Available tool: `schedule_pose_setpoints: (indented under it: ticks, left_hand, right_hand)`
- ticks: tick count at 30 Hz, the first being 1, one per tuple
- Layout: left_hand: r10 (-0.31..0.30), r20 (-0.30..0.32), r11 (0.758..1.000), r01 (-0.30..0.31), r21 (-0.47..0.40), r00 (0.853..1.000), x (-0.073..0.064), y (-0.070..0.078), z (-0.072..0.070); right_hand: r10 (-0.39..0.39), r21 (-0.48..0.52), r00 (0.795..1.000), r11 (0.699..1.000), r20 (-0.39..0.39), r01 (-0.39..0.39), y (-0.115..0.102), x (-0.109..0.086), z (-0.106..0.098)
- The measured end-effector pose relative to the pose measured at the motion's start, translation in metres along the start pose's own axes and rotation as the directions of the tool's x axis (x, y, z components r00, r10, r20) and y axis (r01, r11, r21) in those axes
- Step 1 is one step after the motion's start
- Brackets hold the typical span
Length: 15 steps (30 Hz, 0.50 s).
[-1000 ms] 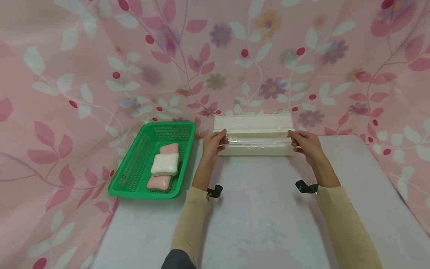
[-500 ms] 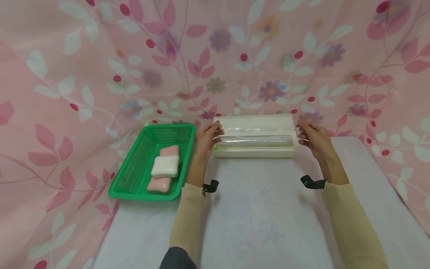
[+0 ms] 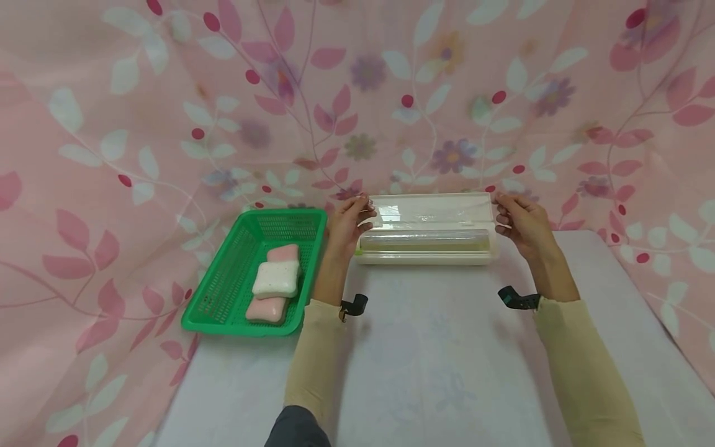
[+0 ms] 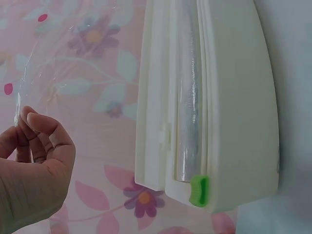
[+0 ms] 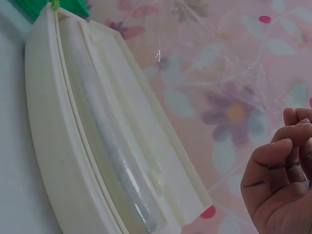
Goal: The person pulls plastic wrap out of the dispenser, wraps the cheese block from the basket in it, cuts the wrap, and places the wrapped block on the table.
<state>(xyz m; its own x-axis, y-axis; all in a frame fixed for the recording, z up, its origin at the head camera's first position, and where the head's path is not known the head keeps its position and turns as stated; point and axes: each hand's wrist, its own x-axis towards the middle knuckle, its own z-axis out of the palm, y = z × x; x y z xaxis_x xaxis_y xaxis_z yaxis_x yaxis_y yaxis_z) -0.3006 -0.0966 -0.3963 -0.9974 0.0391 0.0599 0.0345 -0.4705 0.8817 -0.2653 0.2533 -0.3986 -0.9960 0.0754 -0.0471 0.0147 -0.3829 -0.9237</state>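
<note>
A white cling film dispenser [image 3: 424,259] stands at the back of the table with its lid [image 3: 447,202] raised. Inside lies a roll [image 3: 427,237] of clear film. My left hand [image 3: 347,226] pinches one corner of a loose sheet of cling film [image 3: 391,214] above the box's left end. At the right end, the fingers of my right hand [image 3: 525,223] pinch the opposite corner. The sheet spans between both hands over the roll. In the left wrist view a green slider [image 4: 199,191] sits at the end of the dispenser's front rim.
To the left stands a green plastic basket [image 3: 208,273]. It holds a white soap bar [image 3: 276,278] between two pink ones, a far bar [image 3: 283,252] and a near bar [image 3: 267,309]. A flowered pink cloth [image 3: 357,99] hangs right behind the dispenser. White cloth [image 3: 413,360] covers the table.
Both hands have risen from the dispenser's ends and spread slightly apart, lifting the film's edge up in front of the lid. More of the roll now shows. The basket has stayed put.
</note>
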Motion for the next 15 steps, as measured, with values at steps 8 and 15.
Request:
schedule_pose_setpoints:
  ticks: [8,15]
  left_hand:
    - [-0.009,-0.008,1.0,0.009,-0.01,1.0,-0.0016,-0.0001,-0.0016]
    - [-0.053,-0.006,0.999,0.053,0.006,0.999,-0.008,-0.0071,-0.0045]
  right_hand:
    - [-0.02,0.025,0.999,1.0,0.032,0.019,0.0023,-0.0047,-0.001]
    - [0.006,0.027,0.998,1.0,0.067,-0.008,0.01,-0.0095,-0.0029]
